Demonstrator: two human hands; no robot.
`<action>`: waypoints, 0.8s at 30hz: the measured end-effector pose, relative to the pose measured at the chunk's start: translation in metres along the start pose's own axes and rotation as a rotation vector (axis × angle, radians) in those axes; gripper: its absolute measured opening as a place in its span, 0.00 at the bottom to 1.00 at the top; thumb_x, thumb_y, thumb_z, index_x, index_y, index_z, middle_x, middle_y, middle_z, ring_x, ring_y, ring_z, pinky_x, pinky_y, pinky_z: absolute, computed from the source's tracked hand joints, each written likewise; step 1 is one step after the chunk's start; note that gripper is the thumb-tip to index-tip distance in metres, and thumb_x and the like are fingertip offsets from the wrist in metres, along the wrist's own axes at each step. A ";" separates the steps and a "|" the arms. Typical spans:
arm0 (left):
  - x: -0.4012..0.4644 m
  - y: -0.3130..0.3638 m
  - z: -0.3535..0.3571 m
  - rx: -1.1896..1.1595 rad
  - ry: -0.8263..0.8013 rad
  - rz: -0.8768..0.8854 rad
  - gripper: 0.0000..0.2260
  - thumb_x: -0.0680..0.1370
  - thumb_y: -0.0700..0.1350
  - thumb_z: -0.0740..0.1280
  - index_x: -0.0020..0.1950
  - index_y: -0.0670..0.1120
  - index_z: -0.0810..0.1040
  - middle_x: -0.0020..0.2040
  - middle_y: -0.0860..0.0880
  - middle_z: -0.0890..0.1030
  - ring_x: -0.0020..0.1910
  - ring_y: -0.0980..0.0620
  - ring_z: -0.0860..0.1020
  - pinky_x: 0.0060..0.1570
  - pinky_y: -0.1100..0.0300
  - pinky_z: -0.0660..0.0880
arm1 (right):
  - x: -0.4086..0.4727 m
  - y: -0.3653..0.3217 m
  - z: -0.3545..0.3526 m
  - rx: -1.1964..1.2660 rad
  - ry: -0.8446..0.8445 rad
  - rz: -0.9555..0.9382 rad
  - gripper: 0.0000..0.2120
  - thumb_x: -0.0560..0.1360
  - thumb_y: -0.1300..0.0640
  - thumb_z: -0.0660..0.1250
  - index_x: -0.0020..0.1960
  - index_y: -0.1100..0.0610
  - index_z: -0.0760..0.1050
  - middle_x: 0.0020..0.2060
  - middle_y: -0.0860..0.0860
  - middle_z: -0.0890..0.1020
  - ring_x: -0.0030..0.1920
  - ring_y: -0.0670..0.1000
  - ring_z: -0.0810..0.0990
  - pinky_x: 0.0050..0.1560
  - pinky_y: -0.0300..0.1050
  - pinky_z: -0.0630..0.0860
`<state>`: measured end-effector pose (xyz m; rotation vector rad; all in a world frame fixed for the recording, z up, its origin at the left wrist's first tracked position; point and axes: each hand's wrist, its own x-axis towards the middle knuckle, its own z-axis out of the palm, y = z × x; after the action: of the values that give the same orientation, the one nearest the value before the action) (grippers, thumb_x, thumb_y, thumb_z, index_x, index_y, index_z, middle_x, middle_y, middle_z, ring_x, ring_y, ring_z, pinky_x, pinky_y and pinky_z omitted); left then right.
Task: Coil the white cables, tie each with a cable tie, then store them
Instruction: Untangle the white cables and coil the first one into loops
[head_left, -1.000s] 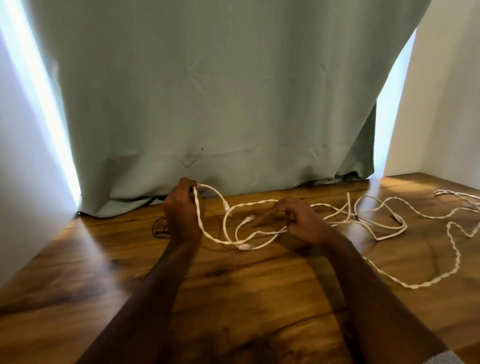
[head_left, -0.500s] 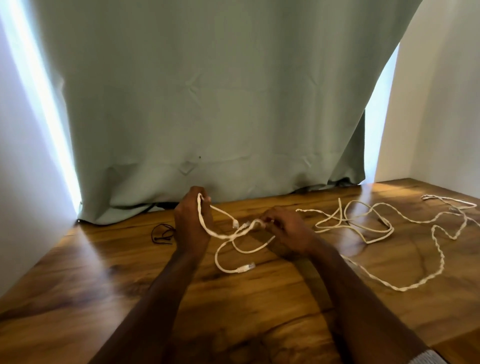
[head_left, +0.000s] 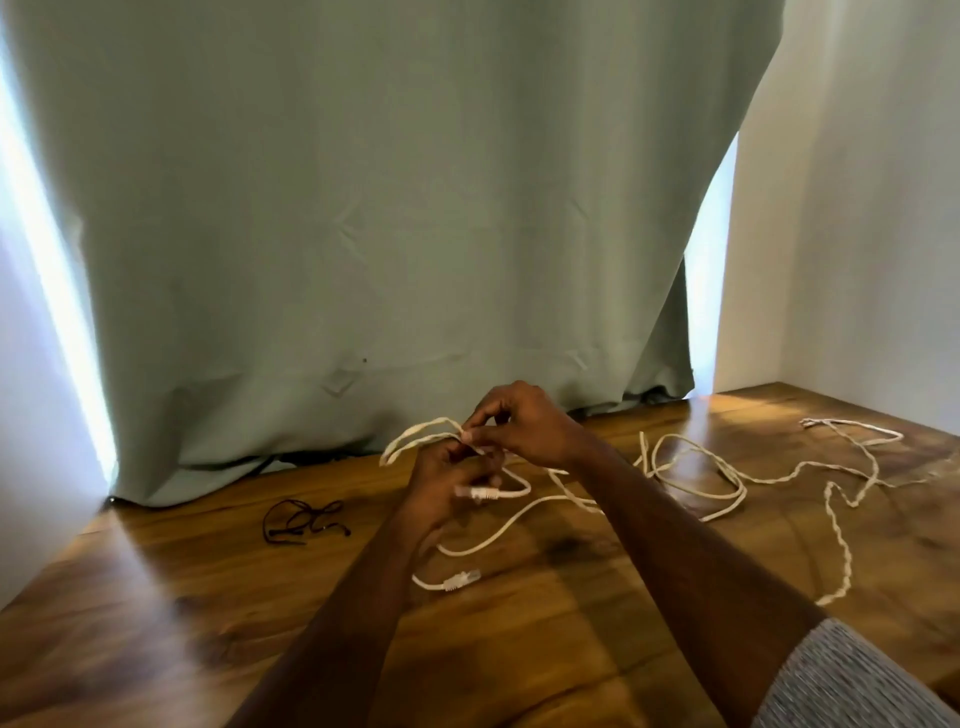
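White cables (head_left: 727, 480) lie tangled across the wooden table (head_left: 156, 597), trailing to the right. My left hand (head_left: 441, 486) is closed around a small loop of white cable (head_left: 415, 436) that sticks out to the left, raised above the table. My right hand (head_left: 519, 426) pinches the same cable just above the left hand. One plug end (head_left: 480, 492) juts out beside my left hand. Another plug end (head_left: 460, 579) rests on the table below. Black cable ties (head_left: 304, 519) lie to the left of my hands.
A grey-green curtain (head_left: 363, 234) hangs down to the back edge of the table. White walls (head_left: 857, 234) close in on both sides. A twisted stretch of cable (head_left: 839, 540) runs toward the right front.
My hands have come together and lifted off the table. The right hand moved left to meet the left, folding the cable into a small loop. One plug end dropped onto the table.
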<state>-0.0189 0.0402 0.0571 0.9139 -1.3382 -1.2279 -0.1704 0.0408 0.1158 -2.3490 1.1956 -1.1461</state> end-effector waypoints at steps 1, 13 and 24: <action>0.001 0.003 0.006 0.016 0.031 -0.016 0.03 0.76 0.35 0.70 0.49 0.39 0.81 0.38 0.41 0.82 0.34 0.47 0.81 0.35 0.58 0.78 | -0.001 0.003 -0.002 -0.030 0.023 -0.010 0.06 0.73 0.54 0.77 0.49 0.52 0.87 0.42 0.46 0.85 0.45 0.47 0.82 0.44 0.44 0.77; 0.031 0.017 0.004 -0.113 0.031 -0.083 0.05 0.79 0.42 0.68 0.48 0.41 0.82 0.47 0.40 0.84 0.46 0.44 0.84 0.48 0.48 0.80 | -0.061 0.067 -0.013 -0.670 0.012 0.295 0.08 0.78 0.61 0.65 0.54 0.54 0.78 0.52 0.54 0.81 0.54 0.56 0.80 0.47 0.44 0.72; 0.037 0.044 0.011 -0.436 -0.029 -0.082 0.05 0.79 0.39 0.67 0.51 0.37 0.77 0.45 0.38 0.84 0.44 0.38 0.85 0.39 0.48 0.83 | -0.039 0.093 -0.014 -0.507 -0.153 0.406 0.17 0.74 0.51 0.74 0.61 0.54 0.81 0.57 0.53 0.82 0.56 0.53 0.80 0.54 0.45 0.77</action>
<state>-0.0307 0.0141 0.1081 0.6445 -1.0031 -1.5244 -0.2467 0.0144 0.0538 -2.2934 1.9656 -0.5638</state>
